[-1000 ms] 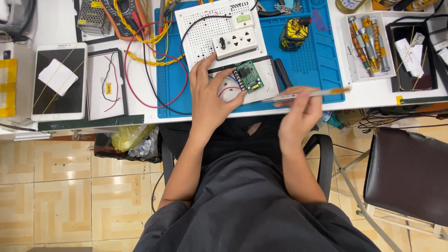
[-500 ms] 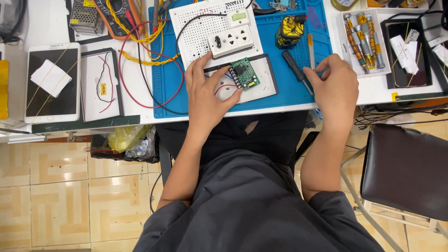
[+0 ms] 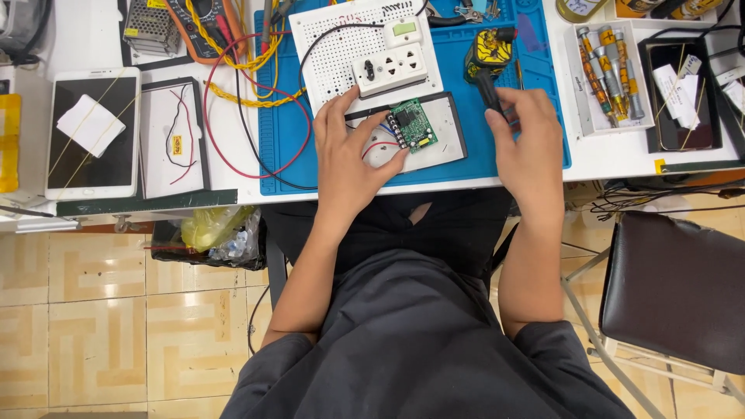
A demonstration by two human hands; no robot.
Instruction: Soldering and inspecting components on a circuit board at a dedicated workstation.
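Left hand [image 3: 347, 159] spread flat, fingertips pinning the green circuit board [image 3: 412, 125] on its white tray [image 3: 452, 140] – likely to stop it sliding. Right hand [image 3: 528, 140] closed around a black tool handle [image 3: 490, 91] (tip not visible, kind unclear), just right of the board, over the blue mat [image 3: 284, 140] on the table [image 3: 613, 159] – white socket panel [image 3: 365, 54] behind

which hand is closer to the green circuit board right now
Left. The left hand rests beside the green circuit board, fingertips at its edge. The right hand is off to the board's right, gripping a black tool.
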